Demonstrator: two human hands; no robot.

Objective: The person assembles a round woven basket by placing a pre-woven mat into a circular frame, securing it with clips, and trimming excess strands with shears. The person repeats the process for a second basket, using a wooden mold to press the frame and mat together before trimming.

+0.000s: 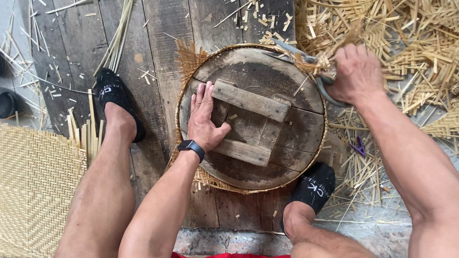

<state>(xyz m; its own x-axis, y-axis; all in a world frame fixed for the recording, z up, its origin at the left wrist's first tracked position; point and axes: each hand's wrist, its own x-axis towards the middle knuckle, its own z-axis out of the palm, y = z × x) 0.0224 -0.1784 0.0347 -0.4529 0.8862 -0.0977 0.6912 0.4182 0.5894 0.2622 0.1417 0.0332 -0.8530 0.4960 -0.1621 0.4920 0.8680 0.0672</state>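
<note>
likely trimming: left hand (206,117) lies flat, fingers spread, on the round wooden form (254,120) pinning woven bamboo on floor planks (156,15), right hand (356,74) clenched on shears (320,79) at the rim; best press firmly, cut flush.

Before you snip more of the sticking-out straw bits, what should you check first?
1. Left hand flat on the round wooden mould: ok.
2. Right hand gripping the metal shears at the mould's far rim: ok.
3. Left fingers away from the blades: ok.
4. Woven bamboo mat pinned under the mould: ok.
5. Feet in black socks away from the shears: ok.
6. Blades open or closed: cannot tell.
</note>
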